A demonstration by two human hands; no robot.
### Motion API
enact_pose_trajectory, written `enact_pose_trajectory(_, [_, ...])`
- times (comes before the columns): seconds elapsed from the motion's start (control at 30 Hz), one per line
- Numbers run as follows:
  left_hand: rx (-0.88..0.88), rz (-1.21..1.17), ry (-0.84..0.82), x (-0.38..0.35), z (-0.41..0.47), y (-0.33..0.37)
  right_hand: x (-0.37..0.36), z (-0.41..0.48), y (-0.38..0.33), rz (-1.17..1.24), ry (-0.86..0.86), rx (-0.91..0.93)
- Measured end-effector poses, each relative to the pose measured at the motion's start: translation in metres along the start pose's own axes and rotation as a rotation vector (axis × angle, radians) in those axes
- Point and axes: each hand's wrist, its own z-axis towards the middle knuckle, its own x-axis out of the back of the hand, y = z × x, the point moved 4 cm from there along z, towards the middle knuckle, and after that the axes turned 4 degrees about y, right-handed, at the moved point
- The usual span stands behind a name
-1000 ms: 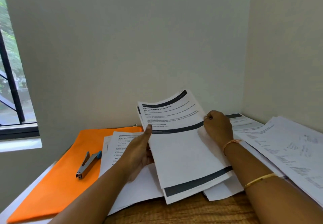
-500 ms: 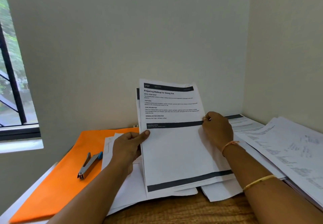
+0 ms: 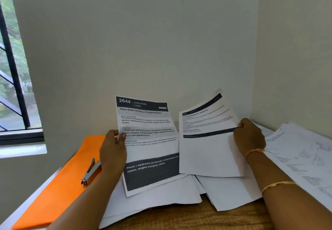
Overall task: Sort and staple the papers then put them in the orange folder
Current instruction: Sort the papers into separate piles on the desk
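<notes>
Pinched a first sheet (image 3: 149,140) in the left hand (image 3: 112,152) just right of the orange folder (image 3: 59,190), a second sheet (image 3: 206,149) in the right hand (image 3: 248,138) farther right. Sorted partway, apparently; stapled nothing, stapler (image 3: 90,173) idle on that folder.

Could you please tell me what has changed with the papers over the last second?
The right hand has pulled the top makeup sheet off to the right, still pinching its edge. That uncovered the 2644 sheet, which the left hand holds by its left edge. The stapler and orange folder have not moved.
</notes>
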Motion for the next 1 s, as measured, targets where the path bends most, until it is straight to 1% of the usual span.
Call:
enact_pose_trajectory(0.1, [0.014, -0.011, 0.01, 0.002, 0.002, -0.003, 0.004, 0.002, 0.006, 0.009, 0.025, -0.016])
enact_pose_trajectory(0.23, [0.044, -0.028, 0.023, 0.004, 0.005, -0.006, 0.009, 0.003, 0.013, 0.039, 0.031, -0.087])
enact_pose_trajectory(0.37, [0.131, -0.098, 0.066, 0.007, 0.009, -0.013, 0.009, 0.005, 0.016, 0.072, 0.041, -0.129])
enact_pose_trajectory(0.53, [0.261, -0.149, 0.116, 0.009, 0.012, -0.018, 0.01, 0.005, 0.016, 0.15, 0.059, -0.136])
enact_pose_trajectory(0.67, [0.244, -0.153, 0.052, 0.002, 0.015, -0.018, 0.004, 0.002, 0.004, 0.267, 0.05, -0.165])
enact_pose_trajectory(0.83, [0.15, -0.1, -0.06, -0.008, 0.002, -0.002, -0.003, -0.003, -0.015, 0.372, 0.004, -0.168])
enact_pose_trajectory(0.9, [0.121, -0.074, -0.112, -0.011, -0.001, 0.002, -0.006, -0.006, -0.022, 0.421, -0.047, -0.168])
enact_pose_trajectory(1.0, [0.113, -0.048, -0.198, -0.018, -0.007, 0.004, -0.016, -0.016, -0.032, 0.49, -0.17, -0.189])
